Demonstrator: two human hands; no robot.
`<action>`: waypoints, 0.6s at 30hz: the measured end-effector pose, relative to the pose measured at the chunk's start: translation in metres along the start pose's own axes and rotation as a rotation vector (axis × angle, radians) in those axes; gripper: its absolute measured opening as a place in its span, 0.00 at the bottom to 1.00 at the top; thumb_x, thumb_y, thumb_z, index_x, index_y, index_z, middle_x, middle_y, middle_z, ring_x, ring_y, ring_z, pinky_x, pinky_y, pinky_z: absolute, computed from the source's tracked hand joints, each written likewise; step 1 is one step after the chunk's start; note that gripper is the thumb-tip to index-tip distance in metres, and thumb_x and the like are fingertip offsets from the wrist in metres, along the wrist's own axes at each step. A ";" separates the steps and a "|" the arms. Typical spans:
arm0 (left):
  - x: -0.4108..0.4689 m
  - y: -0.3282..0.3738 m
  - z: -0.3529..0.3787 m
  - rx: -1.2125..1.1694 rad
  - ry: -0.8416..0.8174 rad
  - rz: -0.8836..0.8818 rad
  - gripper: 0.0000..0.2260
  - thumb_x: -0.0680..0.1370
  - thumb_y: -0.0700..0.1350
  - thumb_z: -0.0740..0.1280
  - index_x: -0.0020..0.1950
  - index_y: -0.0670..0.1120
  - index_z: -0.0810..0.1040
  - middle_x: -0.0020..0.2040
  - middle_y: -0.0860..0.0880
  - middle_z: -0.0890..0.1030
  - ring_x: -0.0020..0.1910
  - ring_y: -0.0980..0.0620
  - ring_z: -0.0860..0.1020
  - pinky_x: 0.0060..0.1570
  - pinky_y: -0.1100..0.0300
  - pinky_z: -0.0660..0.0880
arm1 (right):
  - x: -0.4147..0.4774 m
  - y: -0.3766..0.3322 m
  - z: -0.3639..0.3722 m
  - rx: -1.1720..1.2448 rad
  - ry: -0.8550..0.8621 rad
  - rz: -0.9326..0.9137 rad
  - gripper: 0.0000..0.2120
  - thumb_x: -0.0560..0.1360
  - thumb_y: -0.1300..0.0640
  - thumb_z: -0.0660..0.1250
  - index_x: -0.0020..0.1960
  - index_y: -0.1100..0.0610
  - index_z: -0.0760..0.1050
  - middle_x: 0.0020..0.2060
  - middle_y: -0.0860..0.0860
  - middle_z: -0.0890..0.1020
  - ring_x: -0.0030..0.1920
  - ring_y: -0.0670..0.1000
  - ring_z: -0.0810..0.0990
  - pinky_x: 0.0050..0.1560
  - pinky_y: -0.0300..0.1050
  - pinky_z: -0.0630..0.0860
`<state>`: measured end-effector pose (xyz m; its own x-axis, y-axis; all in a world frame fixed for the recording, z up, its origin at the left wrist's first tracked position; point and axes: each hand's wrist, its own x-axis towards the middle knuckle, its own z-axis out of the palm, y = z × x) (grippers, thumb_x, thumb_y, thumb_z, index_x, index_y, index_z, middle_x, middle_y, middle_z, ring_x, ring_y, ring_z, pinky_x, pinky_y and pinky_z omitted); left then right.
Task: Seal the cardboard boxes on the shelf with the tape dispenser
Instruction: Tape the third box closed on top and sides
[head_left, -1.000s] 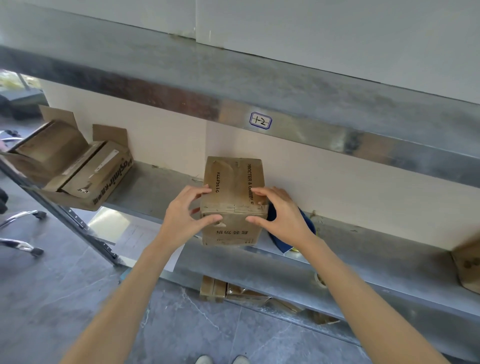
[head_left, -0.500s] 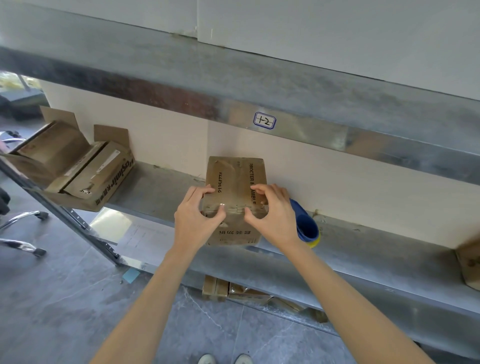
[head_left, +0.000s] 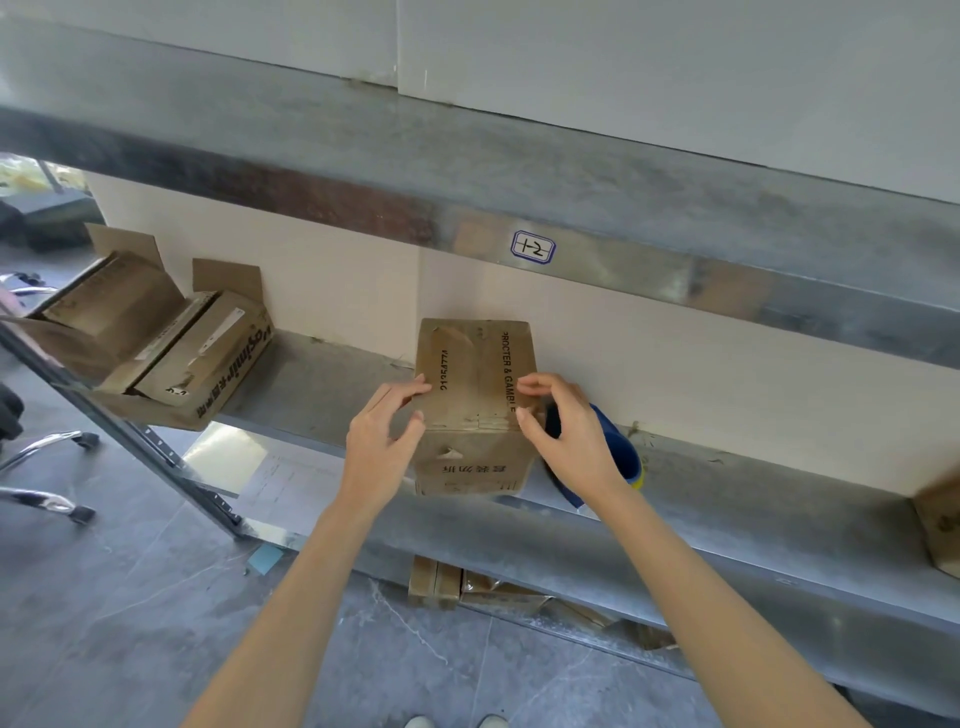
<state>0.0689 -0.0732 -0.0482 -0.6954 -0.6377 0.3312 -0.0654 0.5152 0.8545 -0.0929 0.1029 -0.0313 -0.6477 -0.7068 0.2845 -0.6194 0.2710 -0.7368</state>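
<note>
Both hands have climbed up the box (head_left: 475, 374) to its top front corners. The left hand (head_left: 379, 447) clamps the left corner and the right hand (head_left: 566, 436) pinches the right edge, each grip closed on cardboard. It sits mid-shelf (head_left: 322, 384), scuffed, flaps down. Flaps look squared, I'd say; next, grab the blue tape dispenser (head_left: 621, 457) just behind the right hand.

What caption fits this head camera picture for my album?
The left hand and right hand grip a box on the shelf, blue tape dispenser beside it.
</note>
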 end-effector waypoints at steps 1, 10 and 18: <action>0.001 -0.001 0.000 -0.002 0.004 -0.005 0.14 0.79 0.35 0.64 0.60 0.49 0.80 0.62 0.55 0.79 0.62 0.62 0.75 0.62 0.61 0.73 | 0.000 0.001 -0.002 -0.006 -0.017 -0.002 0.14 0.79 0.58 0.66 0.64 0.51 0.74 0.59 0.42 0.79 0.62 0.41 0.74 0.62 0.37 0.71; 0.000 -0.005 -0.002 -0.036 -0.033 0.013 0.14 0.80 0.40 0.60 0.62 0.50 0.79 0.64 0.55 0.78 0.64 0.60 0.75 0.63 0.50 0.76 | -0.001 0.003 -0.004 0.017 -0.056 0.015 0.20 0.79 0.69 0.58 0.63 0.48 0.73 0.60 0.44 0.78 0.63 0.39 0.74 0.62 0.34 0.70; 0.004 -0.007 -0.011 -0.176 -0.123 -0.060 0.14 0.80 0.40 0.63 0.61 0.53 0.80 0.65 0.56 0.78 0.66 0.57 0.75 0.66 0.42 0.73 | -0.003 0.000 -0.012 0.092 -0.110 0.030 0.19 0.80 0.67 0.60 0.64 0.47 0.72 0.62 0.43 0.77 0.65 0.39 0.73 0.64 0.37 0.70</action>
<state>0.0745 -0.0856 -0.0488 -0.7767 -0.5841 0.2357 0.0094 0.3635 0.9316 -0.0960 0.1127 -0.0250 -0.6096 -0.7681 0.1962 -0.5541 0.2358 -0.7984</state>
